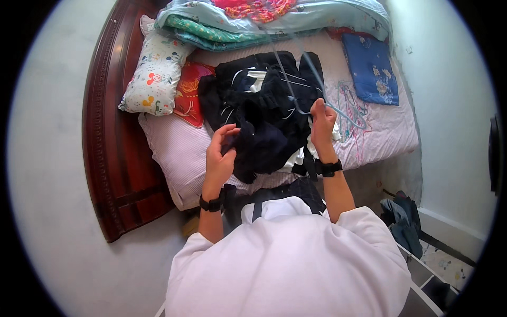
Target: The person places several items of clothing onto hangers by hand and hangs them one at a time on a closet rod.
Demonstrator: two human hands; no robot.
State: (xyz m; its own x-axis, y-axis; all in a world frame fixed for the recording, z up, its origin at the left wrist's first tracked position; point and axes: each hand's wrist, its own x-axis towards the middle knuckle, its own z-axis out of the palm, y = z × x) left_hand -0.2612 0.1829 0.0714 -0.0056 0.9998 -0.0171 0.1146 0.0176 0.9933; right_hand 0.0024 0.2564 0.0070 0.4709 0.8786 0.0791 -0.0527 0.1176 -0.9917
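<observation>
A pale blue clothes hanger is gripped in my right hand, raised over the bed; its far part is smeared by motion. Fingers curled, my left hand holds the edge of a dark navy garment, which hangs and bunches toward me at the bed's near side. Underneath and beyond it, black clothes with white piping lie spread on the bed, with a white patch showing near their middle. White cloth peeks out below the dark garment, close to my right forearm.
Several coloured hangers lie on the pink bed sheet at right, near a blue floral folded cloth. A patterned pillow and red cushion sit by the wooden headboard. Quilts pile up at the far side.
</observation>
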